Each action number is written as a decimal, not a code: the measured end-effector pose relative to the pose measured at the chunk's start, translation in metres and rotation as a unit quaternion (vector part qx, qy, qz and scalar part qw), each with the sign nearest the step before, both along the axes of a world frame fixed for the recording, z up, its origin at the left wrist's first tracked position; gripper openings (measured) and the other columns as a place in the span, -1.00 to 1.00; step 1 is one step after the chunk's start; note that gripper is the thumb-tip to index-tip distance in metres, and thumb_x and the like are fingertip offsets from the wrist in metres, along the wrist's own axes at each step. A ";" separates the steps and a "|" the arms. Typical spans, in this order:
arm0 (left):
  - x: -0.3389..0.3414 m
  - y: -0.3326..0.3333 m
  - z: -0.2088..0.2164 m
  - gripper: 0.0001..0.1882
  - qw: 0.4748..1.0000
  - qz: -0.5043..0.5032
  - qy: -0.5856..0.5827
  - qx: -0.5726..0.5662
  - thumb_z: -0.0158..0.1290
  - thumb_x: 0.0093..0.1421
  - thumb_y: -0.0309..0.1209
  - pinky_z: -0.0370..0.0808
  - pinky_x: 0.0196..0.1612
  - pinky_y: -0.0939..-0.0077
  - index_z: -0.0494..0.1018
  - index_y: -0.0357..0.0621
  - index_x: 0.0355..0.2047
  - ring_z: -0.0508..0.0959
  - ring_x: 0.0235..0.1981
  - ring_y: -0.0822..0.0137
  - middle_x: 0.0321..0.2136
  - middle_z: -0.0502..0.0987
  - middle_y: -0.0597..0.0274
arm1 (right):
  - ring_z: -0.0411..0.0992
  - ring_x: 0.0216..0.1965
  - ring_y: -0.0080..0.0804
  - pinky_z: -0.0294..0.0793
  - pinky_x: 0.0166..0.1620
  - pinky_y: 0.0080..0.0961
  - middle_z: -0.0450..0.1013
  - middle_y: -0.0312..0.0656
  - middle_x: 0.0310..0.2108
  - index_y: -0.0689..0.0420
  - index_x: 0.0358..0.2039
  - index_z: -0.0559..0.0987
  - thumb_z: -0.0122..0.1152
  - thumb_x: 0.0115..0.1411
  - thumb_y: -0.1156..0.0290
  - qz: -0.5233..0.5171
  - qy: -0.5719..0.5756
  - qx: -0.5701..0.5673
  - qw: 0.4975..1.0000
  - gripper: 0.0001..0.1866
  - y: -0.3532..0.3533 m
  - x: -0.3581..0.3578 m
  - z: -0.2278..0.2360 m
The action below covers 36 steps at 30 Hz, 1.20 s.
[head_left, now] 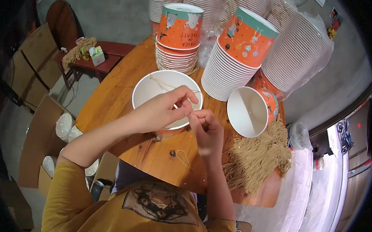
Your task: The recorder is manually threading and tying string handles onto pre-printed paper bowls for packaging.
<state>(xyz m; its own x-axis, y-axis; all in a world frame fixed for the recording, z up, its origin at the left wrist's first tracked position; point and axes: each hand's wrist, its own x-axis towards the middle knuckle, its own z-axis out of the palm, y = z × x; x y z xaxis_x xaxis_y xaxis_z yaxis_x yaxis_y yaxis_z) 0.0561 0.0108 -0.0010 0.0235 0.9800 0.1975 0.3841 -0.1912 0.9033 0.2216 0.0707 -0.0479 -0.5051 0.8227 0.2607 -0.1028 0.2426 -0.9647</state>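
A white-lined paper bucket [142,87] stands upright on the wooden table, its mouth facing up. A thin tan string [164,83] crosses its opening toward my fingers. Over the near right part of the rim, my left hand [170,105] pinches the string between thumb and fingers. Close against it, my right hand [207,131] is also closed in a pinch on the string, just outside the rim. The exact spot where the fingertips meet is partly hidden. A loose loop of string [184,159] lies on the table below my hands.
Behind stand an orange-and-green bucket stack [179,32], a taller stack [234,60] and plastic-wrapped stacks [299,46]. To the right, one bucket [246,112] lies tipped beside a heap of tan strings [259,158]. A cardboard box [39,138] with white buckets sits at left, near a red bench [114,48].
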 end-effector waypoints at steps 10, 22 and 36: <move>-0.013 0.013 -0.002 -0.57 0.944 -0.071 -0.215 -0.239 0.14 0.18 -0.46 0.36 -0.21 0.70 0.32 -0.28 0.04 0.42 -0.33 0.55 -0.34 0.44 0.34 | 0.20 -0.50 -0.79 0.21 -0.42 -0.78 0.31 -0.49 -0.56 0.14 -0.33 0.52 0.15 0.27 0.43 0.071 0.022 -0.116 0.990 -0.93 0.008 0.004 0.001; -0.007 0.017 0.004 -0.92 0.950 -0.046 -0.220 -0.215 0.05 0.24 -0.45 0.34 -0.37 0.71 0.42 -0.19 -0.30 0.43 -0.42 0.59 -0.39 0.50 0.35 | 0.51 -0.36 -0.35 0.47 -0.29 -0.46 0.50 -0.14 -0.39 0.15 -0.24 0.50 0.18 0.24 0.40 0.097 -0.319 0.142 0.932 -0.87 0.018 0.040 0.054; 0.007 0.026 -0.003 -0.91 0.961 -0.077 -0.185 -0.190 0.05 0.11 -0.45 0.32 -0.41 0.70 0.43 -0.22 -0.44 0.36 -0.51 0.59 -0.54 0.43 0.38 | 0.41 -0.44 -0.68 0.43 -0.37 -0.70 0.43 -0.33 -0.46 0.26 -0.33 0.51 0.21 0.20 0.56 0.129 -0.104 0.150 0.975 -0.93 0.047 0.021 0.042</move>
